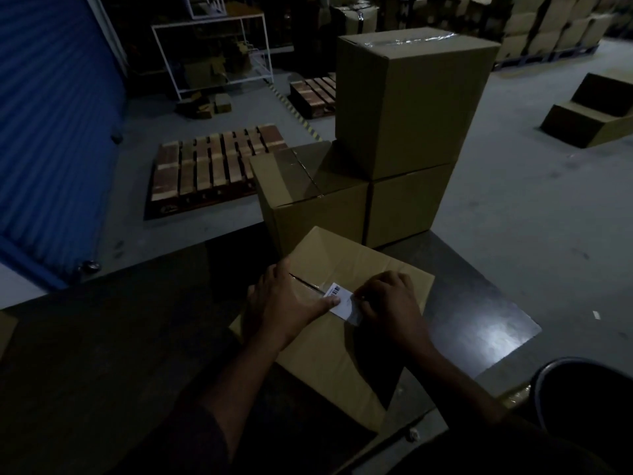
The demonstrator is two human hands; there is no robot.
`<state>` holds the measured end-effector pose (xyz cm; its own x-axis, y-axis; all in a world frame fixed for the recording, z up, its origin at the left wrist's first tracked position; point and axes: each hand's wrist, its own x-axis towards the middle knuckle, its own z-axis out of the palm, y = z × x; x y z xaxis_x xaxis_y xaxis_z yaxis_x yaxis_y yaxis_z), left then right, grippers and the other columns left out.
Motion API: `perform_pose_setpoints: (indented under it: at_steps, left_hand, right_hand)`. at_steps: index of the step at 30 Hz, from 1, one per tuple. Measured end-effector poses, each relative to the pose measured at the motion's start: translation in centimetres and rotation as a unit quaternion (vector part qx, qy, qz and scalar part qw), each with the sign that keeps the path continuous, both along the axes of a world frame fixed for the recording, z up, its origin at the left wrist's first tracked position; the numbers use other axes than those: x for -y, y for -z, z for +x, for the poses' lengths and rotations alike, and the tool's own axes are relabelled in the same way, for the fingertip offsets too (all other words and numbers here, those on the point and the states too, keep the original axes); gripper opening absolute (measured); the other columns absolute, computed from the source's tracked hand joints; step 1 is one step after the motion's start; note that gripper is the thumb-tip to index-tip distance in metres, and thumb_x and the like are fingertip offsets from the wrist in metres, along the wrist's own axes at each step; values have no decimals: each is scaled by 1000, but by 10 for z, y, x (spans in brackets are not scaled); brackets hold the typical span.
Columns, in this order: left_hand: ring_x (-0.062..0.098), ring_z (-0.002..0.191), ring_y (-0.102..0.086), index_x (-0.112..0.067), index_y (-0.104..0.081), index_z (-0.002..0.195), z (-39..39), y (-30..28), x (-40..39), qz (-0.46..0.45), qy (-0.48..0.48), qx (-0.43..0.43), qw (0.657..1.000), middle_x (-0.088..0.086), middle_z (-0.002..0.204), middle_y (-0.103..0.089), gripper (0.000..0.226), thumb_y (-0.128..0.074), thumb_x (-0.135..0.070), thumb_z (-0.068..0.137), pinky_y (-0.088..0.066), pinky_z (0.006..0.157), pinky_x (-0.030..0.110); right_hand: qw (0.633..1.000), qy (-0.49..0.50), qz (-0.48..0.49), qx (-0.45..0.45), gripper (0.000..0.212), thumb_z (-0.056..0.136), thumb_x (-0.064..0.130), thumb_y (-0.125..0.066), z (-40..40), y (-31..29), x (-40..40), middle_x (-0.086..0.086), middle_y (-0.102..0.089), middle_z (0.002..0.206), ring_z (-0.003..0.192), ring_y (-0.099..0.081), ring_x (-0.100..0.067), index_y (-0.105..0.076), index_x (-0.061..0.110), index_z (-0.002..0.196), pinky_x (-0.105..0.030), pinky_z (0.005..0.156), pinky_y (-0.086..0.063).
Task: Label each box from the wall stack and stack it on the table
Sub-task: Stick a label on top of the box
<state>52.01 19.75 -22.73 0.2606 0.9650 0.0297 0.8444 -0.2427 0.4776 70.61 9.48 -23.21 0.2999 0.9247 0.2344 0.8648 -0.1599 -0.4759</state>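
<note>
A closed cardboard box (342, 344) lies on the dark table (120, 337) right in front of me. A white barcode label (340, 299) sits on its top, beside the taped seam. My left hand (287, 303) lies flat on the box, its thumb pressing the label's left edge. My right hand (390, 303) has curled fingers that pinch the label's right end, where a shiny backing strip shows. Behind this box stand three stacked boxes: one at the left (308, 200), one at the right (407, 204), and a taller one on top (411, 101).
Wooden pallets (212, 166) lie on the grey floor beyond the table, with a blue roller door (51, 114) at the left. A white metal frame (212, 49) and box stacks (555, 25) fill the back. A dark round bin (589, 389) stands at the lower right.
</note>
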Motion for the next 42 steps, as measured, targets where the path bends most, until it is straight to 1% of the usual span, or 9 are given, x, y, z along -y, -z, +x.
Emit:
perform_pose_setpoints:
  at_steps: [5,10,15,19,25,27,33,40,42]
  left_hand:
    - [25,145,-40,-29,-26,157,-1,1,0,-3,5,10,1000,3,160,-41,136,-57,-104,47,-28,118,50]
    - [25,146,-39,-30,-25,159,-2,1,-1,-5,6,12,1000,2,162,-39,132,-68,-98,54,-28,120,50]
    - [27,149,-36,-26,-23,161,-5,-1,4,-9,-25,-2,1000,5,165,-34,126,-68,-92,64,-25,122,50]
    - [35,147,-35,-25,-18,162,-21,3,17,-34,-108,4,994,12,163,-30,121,-70,-86,70,-27,121,54]
    - [38,145,-34,-30,-13,163,-51,-5,35,-89,-123,26,988,13,158,-29,134,-79,-85,60,-25,121,57]
    - [36,150,-27,-27,-14,164,-44,-10,32,-74,-120,70,988,12,164,-23,134,-82,-80,62,-24,122,53]
    - [28,161,15,-20,-6,167,-8,-2,8,-20,-54,5,998,8,176,8,141,-58,-100,62,1,127,65]
    - [26,162,12,-21,-15,165,-11,13,8,33,-61,-13,998,5,177,0,153,-18,-115,45,-6,126,65]
    - [26,162,12,-22,-14,165,-10,13,8,29,-61,-14,998,5,177,-1,149,-24,-114,49,-6,126,65]
  right_hand:
    - [995,62,5,-74,7,90,27,-67,-8,-8,17,7,-51,106,111,-41,-15,-64,24,95,-27,84,-31]
    - [980,175,56,-79,17,90,29,-66,-37,4,55,3,-53,125,125,-38,-19,-64,28,107,-50,108,-34]
    - [988,104,66,-96,28,91,26,-56,-39,10,50,-1,-54,128,123,-40,-14,-67,16,114,-24,99,-30]
    - [996,-8,5,-84,24,95,23,-61,-16,2,21,9,-53,131,127,-33,-3,-67,22,117,-4,91,-24]
    - [994,-65,-68,-62,48,85,54,-45,-1,-5,-18,5,-62,126,130,-43,-15,-72,24,113,-26,108,-30]
    - [995,-47,-65,-53,37,89,48,-55,-5,-6,-18,4,-58,127,127,-43,-16,-70,24,113,-30,102,-37]
    - [999,-36,-4,9,32,92,42,-62,-19,3,-7,0,-54,132,125,-47,-20,-64,29,121,-38,95,-42]
    - [999,-33,-18,24,32,93,49,-57,-22,5,-9,4,-47,138,131,-38,-17,-59,36,122,-41,102,-38]
    - [999,-29,-17,-2,27,92,50,-59,-20,5,-10,7,-48,134,129,-39,-15,-59,37,116,-39,99,-40]
